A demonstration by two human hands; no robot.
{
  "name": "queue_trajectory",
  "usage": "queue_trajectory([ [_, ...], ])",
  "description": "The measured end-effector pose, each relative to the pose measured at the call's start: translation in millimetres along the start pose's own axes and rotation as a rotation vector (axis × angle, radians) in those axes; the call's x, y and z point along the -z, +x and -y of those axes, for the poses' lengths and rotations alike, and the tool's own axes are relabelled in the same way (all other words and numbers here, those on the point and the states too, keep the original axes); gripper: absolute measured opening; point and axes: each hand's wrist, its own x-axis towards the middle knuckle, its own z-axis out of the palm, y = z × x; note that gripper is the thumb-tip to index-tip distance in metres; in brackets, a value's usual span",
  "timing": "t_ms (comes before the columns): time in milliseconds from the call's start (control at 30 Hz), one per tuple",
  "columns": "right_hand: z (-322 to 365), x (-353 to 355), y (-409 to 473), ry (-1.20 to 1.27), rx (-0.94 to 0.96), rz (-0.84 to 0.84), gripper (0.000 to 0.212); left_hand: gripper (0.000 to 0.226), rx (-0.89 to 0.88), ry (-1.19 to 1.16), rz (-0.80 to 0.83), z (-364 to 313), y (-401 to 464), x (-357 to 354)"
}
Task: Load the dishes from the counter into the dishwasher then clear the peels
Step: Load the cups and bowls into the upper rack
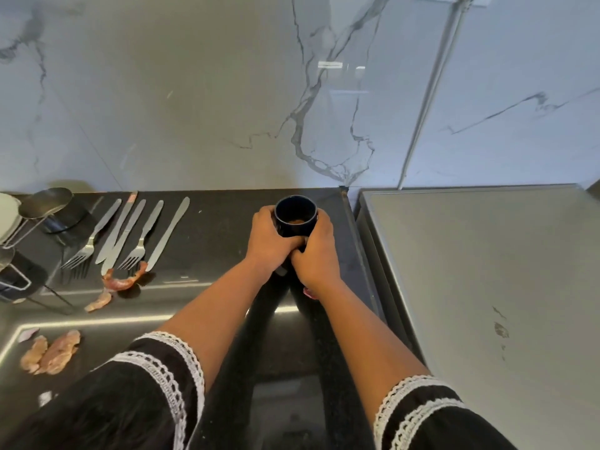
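Note:
A dark blue mug (295, 213) stands upright near the back of the black counter (214, 228), with a brownish residue inside. My left hand (269, 237) grips its left side and my right hand (316, 251) grips its right side, fingers meeting in front. To the left lie several forks and knives (136, 230) in a row. Onion peels (121, 282) lie below the cutlery, and more peels (52, 352) sit near the counter's front left. One small pink peel (308, 292) shows under my right wrist.
A metal ladle (45, 203), a white plate edge (6, 219) and dark containers (19, 277) crowd the far left. A grey steel surface (487, 287) adjoins the counter on the right. A marble wall (227, 92) rises behind.

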Motion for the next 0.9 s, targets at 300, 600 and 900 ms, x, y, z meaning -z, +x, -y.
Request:
queue_trajectory([
  [300, -8, 69, -62, -0.058, 0.085, -0.099, 0.071, 0.075, -0.046, -0.155, 0.102, -31, -78, -32],
  [600, -39, 196, -158, 0.006, 0.050, -0.292, 0.067, 0.074, -0.129, -0.259, 0.245, -87, -195, -123],
  [900, -101, 340, -301, -0.089, -0.020, -0.460, 0.066, 0.072, -0.199, -0.292, 0.446, -122, -350, -243],
])
